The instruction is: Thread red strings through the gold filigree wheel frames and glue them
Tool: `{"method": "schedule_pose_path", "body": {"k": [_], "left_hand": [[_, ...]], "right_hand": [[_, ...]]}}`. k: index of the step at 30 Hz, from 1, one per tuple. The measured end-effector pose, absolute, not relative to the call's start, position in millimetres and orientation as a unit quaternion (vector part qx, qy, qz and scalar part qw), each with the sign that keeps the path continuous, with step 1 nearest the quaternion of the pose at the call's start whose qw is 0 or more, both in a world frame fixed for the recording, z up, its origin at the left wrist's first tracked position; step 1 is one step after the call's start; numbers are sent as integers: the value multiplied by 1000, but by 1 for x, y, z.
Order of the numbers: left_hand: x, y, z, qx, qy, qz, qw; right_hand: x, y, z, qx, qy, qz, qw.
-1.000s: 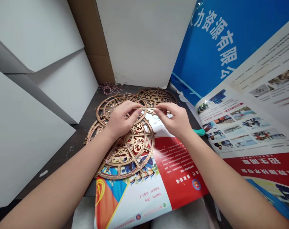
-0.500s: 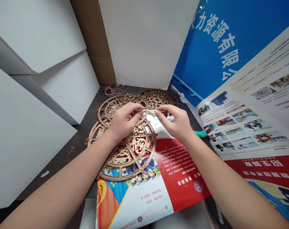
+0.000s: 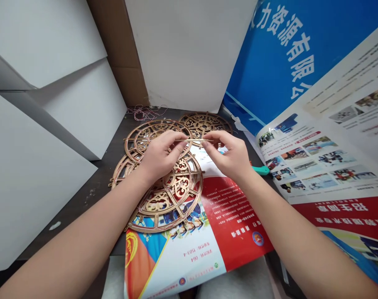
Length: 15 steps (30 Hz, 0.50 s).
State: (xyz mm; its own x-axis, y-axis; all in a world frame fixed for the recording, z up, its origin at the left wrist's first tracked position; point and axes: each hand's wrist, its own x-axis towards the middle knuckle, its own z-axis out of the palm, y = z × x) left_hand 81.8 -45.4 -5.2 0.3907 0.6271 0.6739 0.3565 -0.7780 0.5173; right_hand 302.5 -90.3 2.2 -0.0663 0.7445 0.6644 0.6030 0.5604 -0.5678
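Note:
A thin pale stick (image 3: 194, 140) stretches level between my two hands, pinched near each end. My left hand (image 3: 162, 154) closes thumb and fingers on its left part. On its right part my right hand (image 3: 228, 151) does the same. Below my hands lie round openwork wooden discs with scroll cut-outs: a large near disc (image 3: 164, 222), a second disc (image 3: 133, 132) overlapping it behind, and a darker disc (image 3: 207, 118) at the back. My left hand and forearm cover part of the near and second discs.
A printed red and white brochure (image 3: 235, 232) lies under the near disc. Tangled thin thread (image 3: 142, 112) sits at the back left. A teal-handled tool (image 3: 261, 170) is right of my right wrist. White boxes (image 3: 36, 174) stand left; a printed poster (image 3: 326, 166) rises at right.
My hands have drawn slightly closer together along the stick, both still gripping it. The whole view has shifted a little; the discs lie as before.

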Motion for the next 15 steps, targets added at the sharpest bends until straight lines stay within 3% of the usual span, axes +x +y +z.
{"method": "schedule_pose_path", "body": {"k": [15], "left_hand": [[82, -43, -9, 809, 309, 482, 132]], "right_hand": [[302, -92, 3, -489, -713, 67, 499]]}}
